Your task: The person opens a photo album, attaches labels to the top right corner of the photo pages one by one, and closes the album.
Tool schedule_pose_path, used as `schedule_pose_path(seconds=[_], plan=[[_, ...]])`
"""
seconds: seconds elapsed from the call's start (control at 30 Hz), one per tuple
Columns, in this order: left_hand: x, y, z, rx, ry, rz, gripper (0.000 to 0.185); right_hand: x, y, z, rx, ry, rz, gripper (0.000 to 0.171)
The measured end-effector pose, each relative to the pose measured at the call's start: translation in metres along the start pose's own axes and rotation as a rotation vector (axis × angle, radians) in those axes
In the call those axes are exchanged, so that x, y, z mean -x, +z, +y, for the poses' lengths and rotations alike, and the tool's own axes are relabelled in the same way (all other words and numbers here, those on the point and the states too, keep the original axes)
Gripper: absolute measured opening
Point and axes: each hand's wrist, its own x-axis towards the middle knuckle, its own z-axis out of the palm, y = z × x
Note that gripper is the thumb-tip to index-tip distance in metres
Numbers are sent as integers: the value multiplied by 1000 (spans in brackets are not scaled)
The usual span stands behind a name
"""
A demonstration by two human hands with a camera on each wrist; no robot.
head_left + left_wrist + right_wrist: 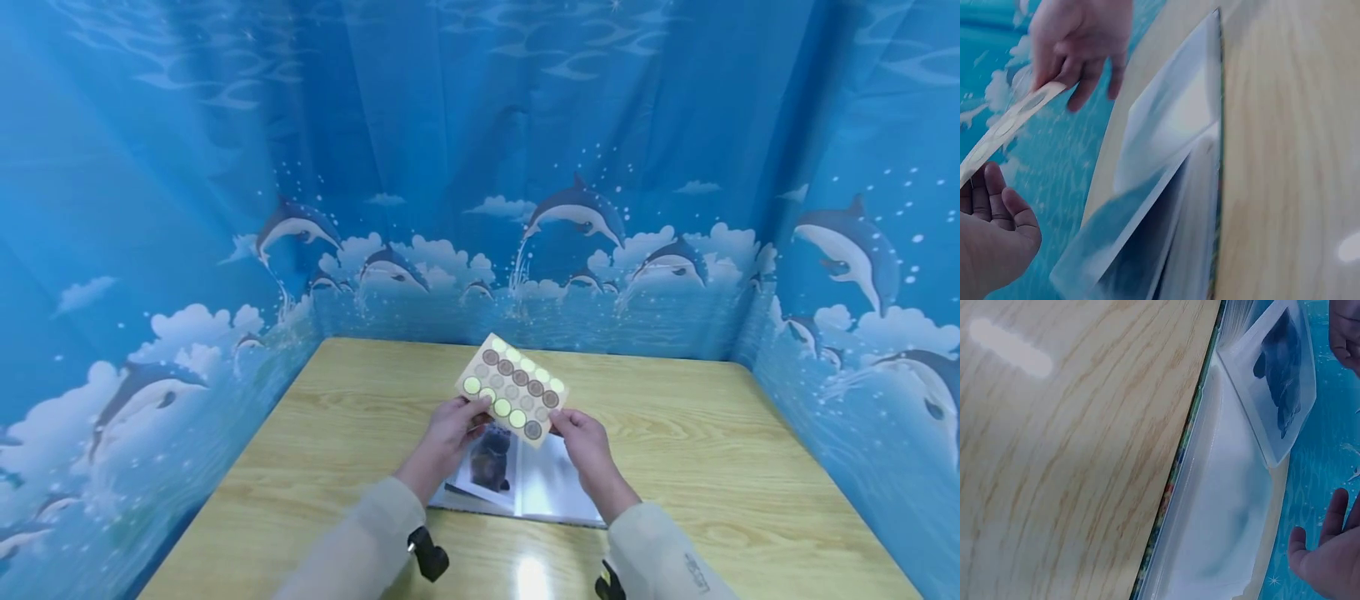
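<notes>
A tan sticker sheet (513, 386) with rows of round green and brown stickers is held up, tilted, over an open photo album (551, 487). My left hand (456, 423) grips the sheet's lower left corner. My right hand (582, 432) pinches its lower right edge. The left wrist view has the sheet (1007, 124) edge-on, pinched by the right hand (1075, 47), with the left hand (994, 234) below it. The album's left page carries a photo of a dark animal (1282, 372); its right sleeve (1222, 512) looks pale and blurred.
The album lies on a light wooden table (712, 442) near its front middle. Blue curtains printed with dolphins (577, 208) close off the table's back and both sides. A lamp's glare (531, 577) shines on the wood by the front edge.
</notes>
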Motion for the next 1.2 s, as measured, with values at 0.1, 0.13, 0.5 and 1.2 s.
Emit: schedule_pose_path(seconds=[0.1, 0.13, 0.5, 1.2], plan=[[6, 11, -8, -54, -19, -36, 16, 0, 2, -1, -30, 2, 26, 31], [8, 14, -10, -75, -21, -44, 17, 0, 3, -1, -41, 1, 36, 31], [15, 29, -28, -143, -16, 9, 15, 3, 8, 0, -78, -57, 69, 31], [15, 31, -33, -186, 59, 30, 14, 25, 22, 7, 794, -821, 234, 21]])
